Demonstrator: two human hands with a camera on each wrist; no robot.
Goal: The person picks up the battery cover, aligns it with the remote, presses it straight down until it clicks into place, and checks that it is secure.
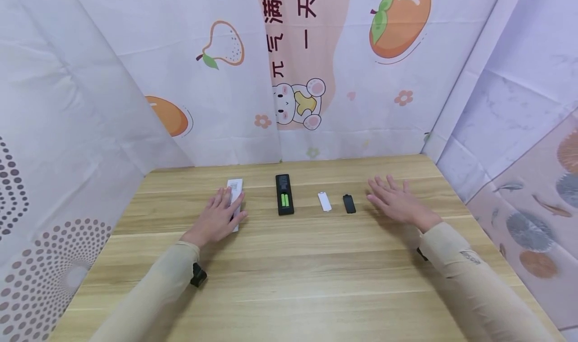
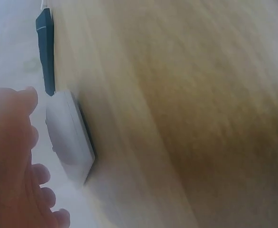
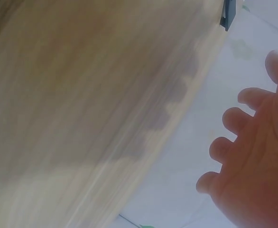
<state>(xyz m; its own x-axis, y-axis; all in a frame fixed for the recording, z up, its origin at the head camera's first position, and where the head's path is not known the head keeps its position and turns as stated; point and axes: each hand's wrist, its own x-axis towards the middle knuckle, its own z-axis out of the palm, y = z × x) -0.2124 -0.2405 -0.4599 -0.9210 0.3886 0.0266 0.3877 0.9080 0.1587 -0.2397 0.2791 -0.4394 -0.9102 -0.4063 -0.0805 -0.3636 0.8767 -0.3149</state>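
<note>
The left hand is spread over the white remote, fingers apart and not wrapped round it; whether the fingertips touch it, I cannot tell. The right hand is also spread and empty, raised above the desk to the right of the black cover. To take the white remote well, the thumb and fingers should probably close on its long sides, keeping the labelled face up and the pinch light. The white cover looks like its match by colour, and being thin, would likely lift best by an edge. The black remote, with two green batteries exposed, lies between the left hand and the covers, so a low sweep could knock it. The curtain hangs close beyond the desk's far edge; the near side offers broad open room for working.
</note>
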